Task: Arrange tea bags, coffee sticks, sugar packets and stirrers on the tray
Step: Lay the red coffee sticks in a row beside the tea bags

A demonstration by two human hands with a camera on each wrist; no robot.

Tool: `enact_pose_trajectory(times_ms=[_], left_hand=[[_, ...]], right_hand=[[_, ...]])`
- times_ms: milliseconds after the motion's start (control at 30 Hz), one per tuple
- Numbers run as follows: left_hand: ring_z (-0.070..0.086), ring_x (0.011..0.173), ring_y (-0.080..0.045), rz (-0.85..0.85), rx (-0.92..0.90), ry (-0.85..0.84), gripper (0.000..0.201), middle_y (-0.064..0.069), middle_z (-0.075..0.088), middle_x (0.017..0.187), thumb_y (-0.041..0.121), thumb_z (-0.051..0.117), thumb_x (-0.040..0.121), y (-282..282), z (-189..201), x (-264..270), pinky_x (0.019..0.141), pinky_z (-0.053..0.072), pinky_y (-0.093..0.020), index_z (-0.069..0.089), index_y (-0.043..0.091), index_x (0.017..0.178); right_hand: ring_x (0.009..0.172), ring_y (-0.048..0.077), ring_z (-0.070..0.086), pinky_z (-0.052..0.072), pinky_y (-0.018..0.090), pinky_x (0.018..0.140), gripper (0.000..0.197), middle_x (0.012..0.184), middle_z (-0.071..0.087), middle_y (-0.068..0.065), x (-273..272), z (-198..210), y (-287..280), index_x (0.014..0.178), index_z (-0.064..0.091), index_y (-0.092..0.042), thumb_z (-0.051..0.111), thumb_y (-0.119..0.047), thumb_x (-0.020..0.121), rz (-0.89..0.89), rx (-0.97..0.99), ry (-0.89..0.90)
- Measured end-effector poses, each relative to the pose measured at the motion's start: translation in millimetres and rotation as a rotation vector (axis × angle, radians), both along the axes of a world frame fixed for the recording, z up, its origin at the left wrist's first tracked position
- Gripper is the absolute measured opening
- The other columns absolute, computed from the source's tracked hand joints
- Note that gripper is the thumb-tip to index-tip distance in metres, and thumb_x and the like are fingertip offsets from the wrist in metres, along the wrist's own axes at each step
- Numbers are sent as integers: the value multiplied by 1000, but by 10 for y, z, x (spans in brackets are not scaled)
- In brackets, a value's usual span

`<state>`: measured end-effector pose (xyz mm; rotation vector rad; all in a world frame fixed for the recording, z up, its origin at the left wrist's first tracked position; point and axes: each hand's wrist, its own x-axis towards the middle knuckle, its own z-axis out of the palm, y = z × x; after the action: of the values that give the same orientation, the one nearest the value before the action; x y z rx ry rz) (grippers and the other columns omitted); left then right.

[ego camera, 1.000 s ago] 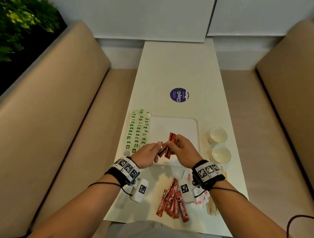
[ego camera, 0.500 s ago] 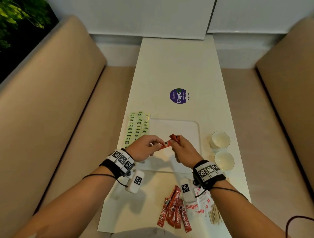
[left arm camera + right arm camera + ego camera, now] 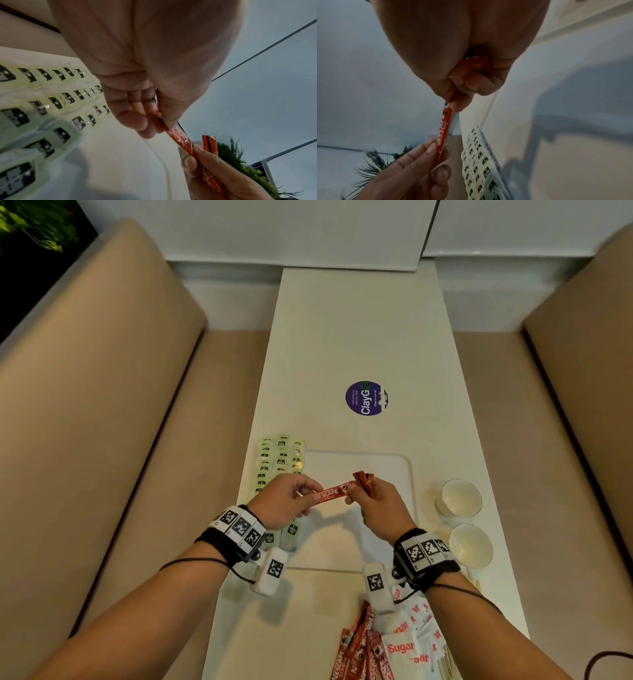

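Note:
A red coffee stick (image 3: 331,492) is stretched level between my hands above the white tray (image 3: 394,467). My left hand (image 3: 291,501) pinches its left end between thumb and fingers (image 3: 135,121). My right hand (image 3: 373,505) pinches its other end (image 3: 444,128) and also grips a small bunch of coffee sticks (image 3: 365,481) in the palm. Green tea bags (image 3: 279,457) lie in rows left of the tray. More coffee sticks (image 3: 359,648), sugar packets (image 3: 411,642) and wooden stirrers (image 3: 447,662) lie at the near table edge.
Two white cups (image 3: 460,497) (image 3: 470,545) stand right of the tray. A round purple sticker (image 3: 365,398) lies further up the white table (image 3: 342,337). Beige bench seats (image 3: 102,405) flank the table on both sides.
One coffee stick has been drawn out of the right hand's bunch by the left hand and now lies level between the hands. The hands have moved apart.

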<state>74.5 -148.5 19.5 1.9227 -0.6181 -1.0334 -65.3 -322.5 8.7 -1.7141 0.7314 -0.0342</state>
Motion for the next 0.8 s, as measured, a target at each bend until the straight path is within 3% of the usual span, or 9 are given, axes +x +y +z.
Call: enact_pose_trajectory(times_ms=[67,133,200,300,433,600,700,800], left_hand=[[64,63,-9,41,18,-22,10,-1,66,78,10,68,94,-8,-18,111,63,53,-29,70,19,98],[62,62,-7,59,36,-72,11,-4,68,77,9,69,93,-31,-34,218,63,51,-24,71,20,93],[59,60,-5,67,60,-130,9,-9,72,78,10,73,90,-81,-63,332,59,47,-16,72,19,90],[51,49,4,96,107,-200,4,-4,65,68,16,79,85,-192,-127,516,53,39,-6,76,15,87],[44,45,2,79,149,-272,1,10,56,57,17,77,87,-365,-178,708,48,35,-6,79,17,87],[50,55,0,52,177,-334,6,13,60,63,15,75,88,-506,-280,876,51,36,-5,80,17,90],[48,51,0,52,219,-339,8,12,61,63,15,73,90,-568,-353,942,47,34,-5,80,18,89],[54,58,-4,54,260,-318,11,9,67,70,14,71,92,-627,-425,1033,53,39,-11,80,21,90]], right_hand=[[55,9,49,42,33,63,27,75,70,4,69,-29,-29,75,71,-23,61,-35,97,-35,2,18],[51,4,48,41,27,60,26,68,65,-2,143,-37,-55,80,71,-16,62,-32,98,-48,-3,39],[55,6,48,39,24,58,27,70,61,0,228,-53,-72,86,71,-8,62,-31,98,-35,-36,50],[64,11,55,42,22,62,23,76,66,2,356,-117,-125,90,72,-13,62,-32,98,-48,-49,68],[63,8,58,40,23,63,22,71,67,0,493,-221,-218,81,68,-18,63,-33,97,-57,-73,97],[63,8,58,40,22,64,24,69,65,-2,604,-317,-304,76,64,-23,62,-31,98,-65,-82,114],[59,6,55,40,10,56,29,67,62,-2,633,-340,-352,72,60,-18,58,-25,100,-73,-85,118],[51,-1,50,39,5,52,28,67,59,-1,618,-368,-384,73,57,-13,55,-19,100,-93,-50,100]])
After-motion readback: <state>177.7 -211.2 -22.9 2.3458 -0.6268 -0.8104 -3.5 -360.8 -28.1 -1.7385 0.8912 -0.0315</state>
